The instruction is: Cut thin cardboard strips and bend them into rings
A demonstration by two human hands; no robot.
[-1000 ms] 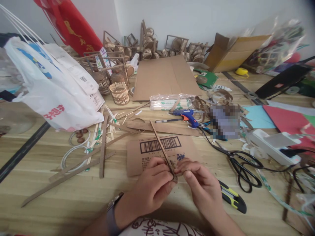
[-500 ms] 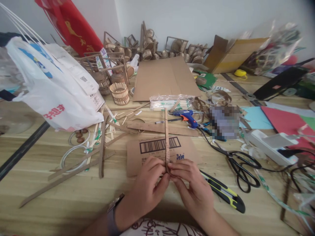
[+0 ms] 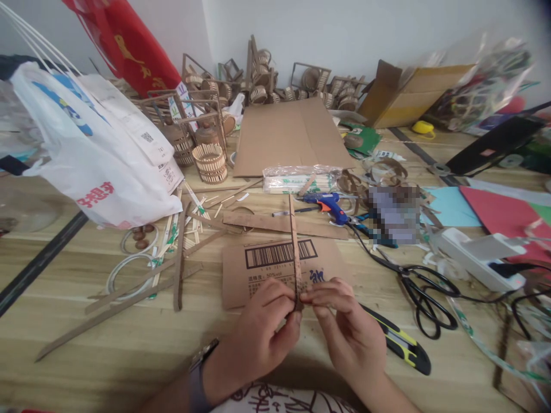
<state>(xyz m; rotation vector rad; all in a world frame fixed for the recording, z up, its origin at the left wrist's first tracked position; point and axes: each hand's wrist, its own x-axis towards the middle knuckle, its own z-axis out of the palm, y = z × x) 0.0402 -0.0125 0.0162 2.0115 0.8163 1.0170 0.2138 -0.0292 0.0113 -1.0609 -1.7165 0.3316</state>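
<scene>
A narrow brown cardboard strip (image 3: pixel 294 241) points away from me over a flat printed cardboard piece (image 3: pixel 241 287). Its near end is pinched between the thumb and fingers of my left hand (image 3: pixel 269 327), which wears a watch on the wrist. Close against that same end, the fingertips of my right hand (image 3: pixel 350 330) are bent together at the strip's right side; the exact contact there is small and partly hidden. A yellow and black utility knife (image 3: pixel 402 341) lies just right of my right hand.
Black scissors (image 3: pixel 424 298) and a white power strip (image 3: pixel 477 258) lie right. A blue glue gun (image 3: pixel 329 203) rests beyond the strip. Loose brown strips (image 3: pixel 124 312), a white plastic bag (image 3: pixel 99 166) and a small slatted bucket (image 3: pixel 209 163) occupy the left. A large cardboard sheet (image 3: pixel 293 137) lies behind.
My right hand has shifted slightly right, its thumb coming away from the left thumb. The strip's near end has moved a little right and tilts slightly more.
</scene>
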